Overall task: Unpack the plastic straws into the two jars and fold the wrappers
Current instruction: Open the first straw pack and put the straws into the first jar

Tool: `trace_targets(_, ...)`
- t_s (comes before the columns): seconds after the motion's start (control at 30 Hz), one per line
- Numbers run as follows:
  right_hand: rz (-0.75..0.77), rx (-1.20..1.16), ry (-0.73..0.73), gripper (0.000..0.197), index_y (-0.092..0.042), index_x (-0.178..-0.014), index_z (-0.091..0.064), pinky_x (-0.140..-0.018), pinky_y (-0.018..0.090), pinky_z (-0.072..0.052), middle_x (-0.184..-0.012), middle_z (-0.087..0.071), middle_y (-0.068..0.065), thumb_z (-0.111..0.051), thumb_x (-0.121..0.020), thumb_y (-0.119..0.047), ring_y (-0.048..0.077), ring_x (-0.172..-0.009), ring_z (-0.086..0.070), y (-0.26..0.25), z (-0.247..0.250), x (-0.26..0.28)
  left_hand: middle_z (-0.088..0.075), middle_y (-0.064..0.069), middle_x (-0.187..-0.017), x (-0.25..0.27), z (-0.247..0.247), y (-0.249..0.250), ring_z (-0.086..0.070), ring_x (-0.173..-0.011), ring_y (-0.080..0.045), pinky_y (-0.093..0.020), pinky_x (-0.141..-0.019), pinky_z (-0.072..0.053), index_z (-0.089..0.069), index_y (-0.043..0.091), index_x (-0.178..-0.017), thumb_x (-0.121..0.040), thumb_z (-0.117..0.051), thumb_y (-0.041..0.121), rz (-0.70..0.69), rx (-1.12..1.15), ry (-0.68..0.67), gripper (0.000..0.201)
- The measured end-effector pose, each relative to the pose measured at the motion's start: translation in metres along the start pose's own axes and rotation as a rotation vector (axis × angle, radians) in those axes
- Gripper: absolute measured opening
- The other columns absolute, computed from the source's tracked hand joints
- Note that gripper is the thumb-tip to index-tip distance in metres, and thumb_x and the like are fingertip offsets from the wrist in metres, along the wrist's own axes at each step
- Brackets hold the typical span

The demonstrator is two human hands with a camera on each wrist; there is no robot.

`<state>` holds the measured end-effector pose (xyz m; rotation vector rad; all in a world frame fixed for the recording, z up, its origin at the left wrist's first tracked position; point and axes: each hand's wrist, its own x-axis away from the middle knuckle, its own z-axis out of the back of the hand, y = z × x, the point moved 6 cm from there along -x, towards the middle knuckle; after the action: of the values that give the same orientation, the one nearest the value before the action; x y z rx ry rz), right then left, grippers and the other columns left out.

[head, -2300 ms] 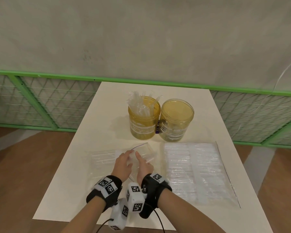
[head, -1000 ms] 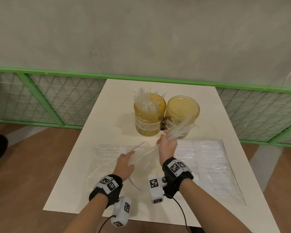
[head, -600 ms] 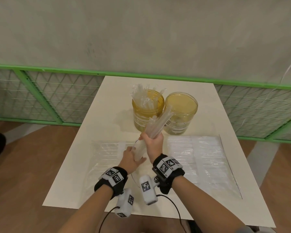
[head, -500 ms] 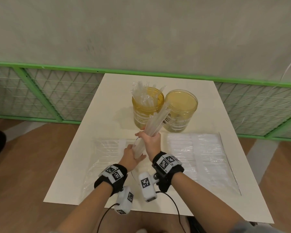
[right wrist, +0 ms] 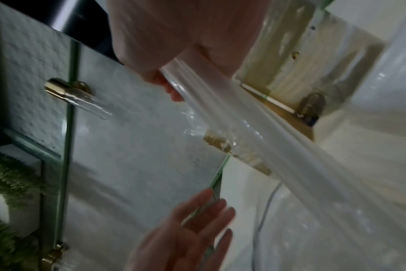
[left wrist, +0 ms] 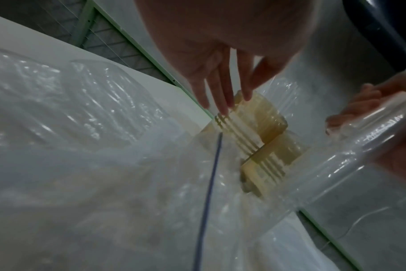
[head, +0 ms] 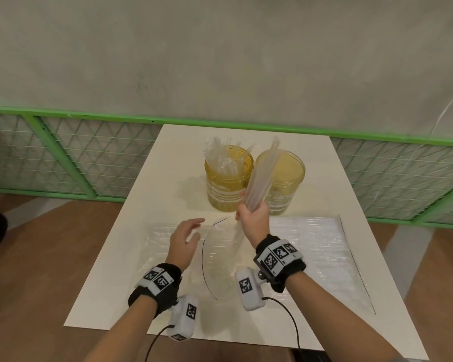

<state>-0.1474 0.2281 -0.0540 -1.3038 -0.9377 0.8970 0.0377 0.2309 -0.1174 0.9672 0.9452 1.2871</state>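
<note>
Two amber jars stand at the back of the white table (head: pixel 168 178). The left jar (head: pixel 229 186) holds several clear straws. The right jar (head: pixel 289 178) looks empty. My right hand (head: pixel 250 212) grips a bundle of clear straws (head: pixel 262 176) that tilts up in front of the right jar's rim, with its lower end inside the open wrapper (head: pixel 217 259). My left hand (head: pixel 194 228) hovers open beside the wrapper, fingers spread. The left wrist view shows its straight fingers (left wrist: pixel 220 95) over the crinkled wrapper (left wrist: pixel 104 165). The right wrist view shows the straws (right wrist: pixel 243 128) in my fingers.
A second flat clear packet of straws (head: pixel 322 246) lies at the right of the table, reaching near its right edge. A green mesh fence (head: pixel 89 158) runs behind the table against a grey wall. Cables hang from both wrist cameras below the table's front edge.
My right hand has drawn the straw bundle up out of the wrapper and raised it toward the right jar. My left hand has let go of the bundle's lower end and opened.
</note>
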Motion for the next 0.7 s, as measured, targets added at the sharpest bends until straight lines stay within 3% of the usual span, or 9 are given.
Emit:
trace_targets(0.1, 0.076, -0.097, 0.06, 0.026, -0.011, -0.105, -0.049, -0.059, 0.023, -0.048, -0.077, -0.053, 0.002, -0.056, -0.085, 0.004, 0.012, -0.066, -0.055, -0.024, 0.009, -0.001, -0.064, -0.012, -0.099, -0.009, -0.008, -0.002, -0.063, -0.087, -0.021, -0.026, -0.084, -0.05, -0.063, 0.01, -0.097, -0.092, -0.038, -0.004, 0.204, 0.184, 0.01, 0.029)
trace_targets(0.2, 0.197, -0.209, 0.088, 0.026, -0.014, -0.099, -0.05, -0.056, 0.017, -0.049, -0.07, -0.053, 0.005, -0.055, -0.085, 0.008, 0.006, -0.056, -0.056, -0.054, 0.012, -0.001, -0.062, -0.02, -0.097, -0.011, -0.025, -0.011, -0.061, -0.083, -0.025, -0.027, -0.076, -0.05, -0.061, -0.001, -0.102, -0.098, -0.035, 0.012, 0.479, 0.4, -0.034, 0.028)
trace_targets(0.33, 0.312, -0.252, 0.053, 0.019, 0.0, -0.095, -0.051, -0.055, 0.013, -0.047, -0.062, -0.054, 0.0, -0.053, -0.083, 0.013, -0.002, -0.05, -0.054, -0.074, 0.007, 0.006, -0.064, -0.024, -0.096, -0.008, -0.045, -0.006, -0.063, -0.086, -0.034, -0.036, -0.078, -0.054, -0.056, -0.006, -0.108, -0.1, -0.029, 0.041, 0.686, 0.663, -0.169, 0.054)
trace_targets(0.43, 0.311, -0.219, -0.01, 0.014, 0.004, -0.091, -0.052, -0.054, 0.012, -0.047, -0.062, -0.061, -0.015, -0.054, -0.081, 0.014, -0.004, -0.053, -0.056, -0.072, -0.004, 0.015, -0.061, -0.031, -0.114, -0.007, -0.056, 0.004, -0.063, -0.099, -0.041, -0.041, -0.081, -0.055, -0.053, -0.002, -0.118, -0.091, -0.022, 0.064, 0.742, 0.734, -0.366, 0.078)
trace_targets(0.53, 0.322, -0.202, -0.047, 0.022, -0.005, -0.077, -0.054, -0.056, 0.017, -0.049, -0.057, -0.06, -0.011, -0.054, -0.081, 0.016, -0.002, -0.052, -0.055, -0.069, -0.01, 0.021, -0.055, -0.034, -0.122, -0.006, -0.057, 0.008, -0.055, -0.113, -0.046, -0.045, -0.1, -0.044, -0.047, -0.003, -0.129, -0.085, -0.016, 0.072, 0.734, 0.716, -0.46, 0.092)
trace_targets(0.6, 0.313, -0.206, -0.075, 0.027, -0.01, -0.074, -0.055, -0.056, 0.019, -0.049, -0.055, -0.059, -0.008, -0.055, -0.081, 0.016, 0.0, -0.051, -0.055, -0.065, -0.012, 0.026, -0.056, -0.032, -0.122, -0.002, -0.058, 0.01, -0.056, -0.113, -0.044, -0.048, -0.105, -0.04, -0.046, 0.0, -0.131, -0.083, -0.017, 0.074, 0.722, 0.695, -0.504, 0.093)
trace_targets(0.7, 0.259, -0.232, -0.097, 0.015, -0.002, -0.082, -0.056, -0.06, 0.018, -0.05, -0.06, -0.058, -0.005, -0.059, -0.08, 0.013, 0.007, -0.056, -0.059, -0.047, -0.017, 0.033, -0.067, -0.019, -0.11, -0.002, -0.059, 0.022, -0.066, -0.099, -0.031, -0.044, -0.095, -0.048, -0.059, 0.013, -0.116, -0.089, -0.015, 0.068, 0.662, 0.655, -0.494, 0.075)
